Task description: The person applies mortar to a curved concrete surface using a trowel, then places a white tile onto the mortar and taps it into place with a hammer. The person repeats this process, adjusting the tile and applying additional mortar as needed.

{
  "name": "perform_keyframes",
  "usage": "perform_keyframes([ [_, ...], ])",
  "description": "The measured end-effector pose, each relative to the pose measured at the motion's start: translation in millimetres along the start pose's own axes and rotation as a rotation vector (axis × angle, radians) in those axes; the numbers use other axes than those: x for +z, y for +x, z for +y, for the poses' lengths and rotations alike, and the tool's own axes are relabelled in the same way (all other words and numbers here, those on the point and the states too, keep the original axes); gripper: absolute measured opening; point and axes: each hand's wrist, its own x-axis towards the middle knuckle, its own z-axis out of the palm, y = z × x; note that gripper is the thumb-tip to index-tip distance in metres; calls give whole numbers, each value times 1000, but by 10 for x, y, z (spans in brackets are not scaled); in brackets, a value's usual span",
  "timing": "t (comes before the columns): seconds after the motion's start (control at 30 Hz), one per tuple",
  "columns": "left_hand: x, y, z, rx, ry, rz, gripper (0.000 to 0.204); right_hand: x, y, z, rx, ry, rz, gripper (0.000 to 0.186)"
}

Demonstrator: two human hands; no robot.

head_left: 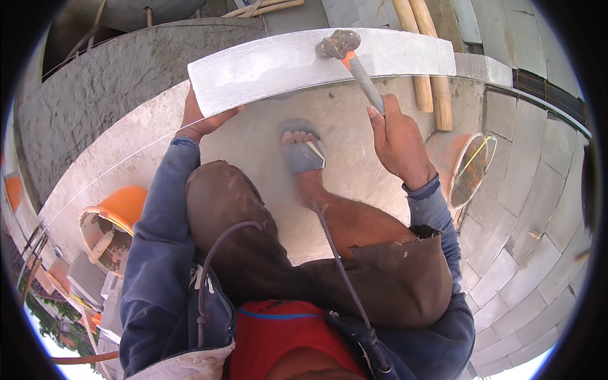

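Note:
A long white lightweight block [266,73] lies across the upper middle, a thin string line [154,140] running along its near edge. My left hand [196,120] grips the block's left end, fingers curled underneath and partly hidden. My right hand [399,139] is wrapped round the grey handle of a mallet [364,81], whose dark, mortar-caked head rests on or just over the block's top, right of middle. An orange band circles the handle near the head. My sandalled foot stands on the concrete floor below the block.
An orange bucket [120,212] holding a tool sits at left; another bucket [443,158] is at right. Wooden poles [422,98] lie beside the block. Rough grey concrete [82,126] fills the upper left; a wall of grey blocks [525,190] curves along the right.

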Motion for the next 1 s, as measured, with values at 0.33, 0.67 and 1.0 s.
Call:
perform_keyframes([
  [0.33,-22,-27,-2,14,72,-31,63,-15,-145,37,-146,182,312,26],
  [0.67,-71,-76,-36,-64,54,-61,64,-372,-109,-424,-117,282,201,27],
  [1.0,-95,-16,81,-48,-100,35,100,-221,69,-345,-121,126,7,28],
])
